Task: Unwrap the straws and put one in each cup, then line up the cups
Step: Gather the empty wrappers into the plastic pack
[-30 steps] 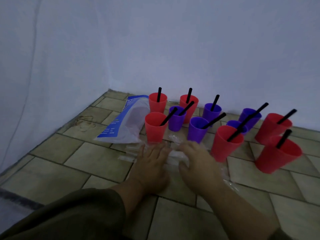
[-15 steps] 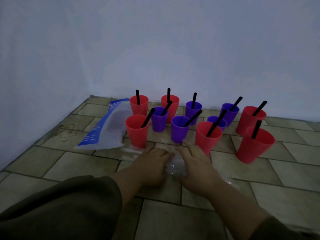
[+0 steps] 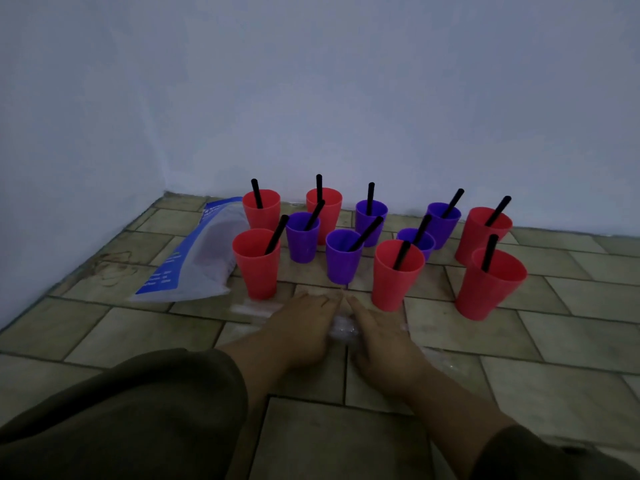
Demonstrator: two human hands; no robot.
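Note:
Several red and purple cups stand in a loose cluster on the tiled floor, each with a black straw in it. The nearest are a red cup (image 3: 256,263), a purple cup (image 3: 343,256) and a red cup (image 3: 398,275). Just in front of them, my left hand (image 3: 304,327) and my right hand (image 3: 381,337) lie palm down side by side, fingertips almost touching. A crumpled bunch of clear straw wrappers (image 3: 343,329) is squeezed between the hands and partly hidden under them. More clear wrappers (image 3: 249,310) lie flat to the left.
A white and blue plastic bag (image 3: 204,258) lies left of the cups. Two red cups (image 3: 490,282) stand apart at the right. The wall runs close behind the cups and along the left. A further clear wrapper (image 3: 446,362) lies right of my right hand.
My hands have slid closer together and bunched the clear wrappers between them. The view has shifted a little; the cups stand where they were.

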